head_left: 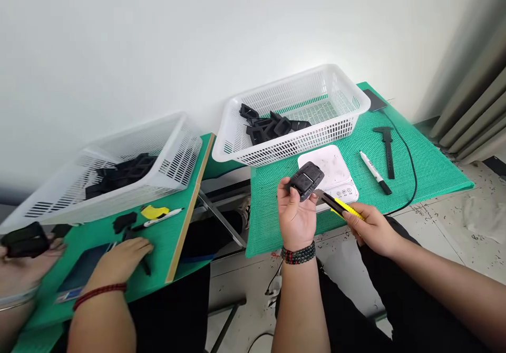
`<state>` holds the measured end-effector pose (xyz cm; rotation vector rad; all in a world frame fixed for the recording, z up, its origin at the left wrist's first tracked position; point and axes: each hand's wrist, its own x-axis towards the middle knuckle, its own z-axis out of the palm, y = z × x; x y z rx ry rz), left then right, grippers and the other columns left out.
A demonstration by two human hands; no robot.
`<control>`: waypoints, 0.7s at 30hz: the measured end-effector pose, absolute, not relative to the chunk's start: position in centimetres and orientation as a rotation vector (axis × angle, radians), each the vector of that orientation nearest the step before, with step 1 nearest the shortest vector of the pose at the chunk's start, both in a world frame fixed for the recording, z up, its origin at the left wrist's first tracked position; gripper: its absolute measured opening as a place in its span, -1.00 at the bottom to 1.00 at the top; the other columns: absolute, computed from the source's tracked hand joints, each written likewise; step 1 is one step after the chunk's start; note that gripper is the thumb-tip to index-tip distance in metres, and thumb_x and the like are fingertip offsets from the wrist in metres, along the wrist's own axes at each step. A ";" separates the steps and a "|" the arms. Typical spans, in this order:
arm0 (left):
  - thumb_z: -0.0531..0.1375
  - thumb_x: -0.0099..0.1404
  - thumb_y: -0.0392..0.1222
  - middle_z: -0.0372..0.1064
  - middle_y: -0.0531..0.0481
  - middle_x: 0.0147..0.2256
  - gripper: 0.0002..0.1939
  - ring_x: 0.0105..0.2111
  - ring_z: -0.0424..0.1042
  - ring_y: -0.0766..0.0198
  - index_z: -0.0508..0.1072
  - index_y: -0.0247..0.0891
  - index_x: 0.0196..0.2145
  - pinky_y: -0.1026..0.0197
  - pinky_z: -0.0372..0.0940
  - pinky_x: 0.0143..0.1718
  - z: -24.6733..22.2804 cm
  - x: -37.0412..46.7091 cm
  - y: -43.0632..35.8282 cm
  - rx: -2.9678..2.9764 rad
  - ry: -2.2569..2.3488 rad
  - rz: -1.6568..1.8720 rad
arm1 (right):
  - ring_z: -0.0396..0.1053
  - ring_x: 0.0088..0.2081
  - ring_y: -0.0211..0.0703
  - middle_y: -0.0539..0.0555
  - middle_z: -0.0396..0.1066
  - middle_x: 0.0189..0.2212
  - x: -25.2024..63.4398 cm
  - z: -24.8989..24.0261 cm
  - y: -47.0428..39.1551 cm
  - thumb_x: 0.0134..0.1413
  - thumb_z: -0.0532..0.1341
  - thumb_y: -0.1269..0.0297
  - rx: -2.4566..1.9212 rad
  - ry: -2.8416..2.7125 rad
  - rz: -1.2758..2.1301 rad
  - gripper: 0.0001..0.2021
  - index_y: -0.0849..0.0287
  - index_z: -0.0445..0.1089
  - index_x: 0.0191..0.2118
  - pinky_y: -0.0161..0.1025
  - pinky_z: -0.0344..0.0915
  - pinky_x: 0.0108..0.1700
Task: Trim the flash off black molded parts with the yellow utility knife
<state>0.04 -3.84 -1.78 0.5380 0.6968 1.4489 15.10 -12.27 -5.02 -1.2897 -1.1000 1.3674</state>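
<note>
Black part (307, 178) is gripped by the left hand (294, 213); right hand (369, 227) holds the knife (343, 207), long axis aimed leftward, blade beside the part's near edge.

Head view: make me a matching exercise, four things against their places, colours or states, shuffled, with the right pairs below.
1. Cutter
2. Caliper
3. Scale
4. Left hand

A. White, on the green mat
B. Holding a black part
C. In the right hand
D. Black, on the green mat

Pairs: 1-C, 2-D, 3-A, 4-B
</note>
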 end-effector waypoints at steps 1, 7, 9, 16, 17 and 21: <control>0.36 0.28 -0.17 0.58 0.05 -0.01 -0.85 0.03 0.53 0.09 0.56 0.02 -0.18 0.09 0.49 -0.11 -1.8 0.1 -3.8 0.545 0.670 1.456 | 0.16 -0.71 -0.29 -0.15 0.14 -0.69 15.2 -5.0 -12.2 0.19 0.18 -0.29 -1.291 -1.091 1.386 -0.50 0.08 0.22 -0.42 -0.32 0.09 -0.65; 0.45 0.18 -0.16 0.58 0.01 -0.05 -0.74 -0.07 0.57 0.09 0.54 0.00 -0.18 0.08 0.47 -0.18 -1.9 0.2 -3.7 0.551 0.582 1.445 | 0.16 -0.73 -0.31 -0.16 0.18 -0.70 15.5 -4.7 -12.0 0.13 0.23 -0.28 -1.268 -1.055 1.469 -0.50 0.09 0.24 -0.42 -0.34 0.08 -0.68; 0.47 0.15 -0.15 0.59 0.01 -0.06 -0.72 -0.06 0.57 0.05 0.53 0.00 -0.19 0.04 0.48 -0.19 -1.9 0.3 -3.7 0.547 0.582 1.439 | 0.15 -0.74 -0.32 -0.17 0.18 -0.70 15.6 -4.6 -11.9 0.12 0.24 -0.28 -1.252 -1.040 1.494 -0.50 0.10 0.24 -0.43 -0.34 0.06 -0.68; 0.45 0.19 -0.14 0.59 0.03 -0.10 -0.76 -0.11 0.59 0.05 0.52 -0.01 -0.21 -0.05 0.49 -0.14 -1.8 0.6 -3.8 0.502 0.600 1.421 | 0.14 -0.75 -0.35 -0.19 0.17 -0.72 15.9 -4.5 -11.8 0.10 0.24 -0.31 -1.217 -1.011 1.552 -0.46 0.12 0.25 -0.44 -0.36 0.04 -0.68; 0.44 0.21 -0.14 0.59 0.03 -0.10 -0.78 -0.11 0.59 0.05 0.52 -0.01 -0.20 -0.06 0.49 -0.12 -1.8 0.6 -3.8 0.499 0.597 1.421 | 0.14 -0.75 -0.35 -0.19 0.16 -0.72 15.9 -4.5 -11.8 0.09 0.24 -0.32 -1.214 -1.000 1.562 -0.46 0.12 0.25 -0.43 -0.36 0.04 -0.68; 0.43 0.22 -0.13 0.58 0.03 -0.07 -0.78 -0.11 0.59 0.07 0.53 -0.01 -0.19 -0.06 0.49 -0.10 -2.1 0.6 -3.8 0.500 0.588 1.430 | 0.13 -0.76 -0.36 -0.19 0.16 -0.73 15.9 -4.4 -11.8 0.08 0.26 -0.32 -1.192 -0.978 1.585 -0.46 0.12 0.25 -0.44 -0.36 0.04 -0.67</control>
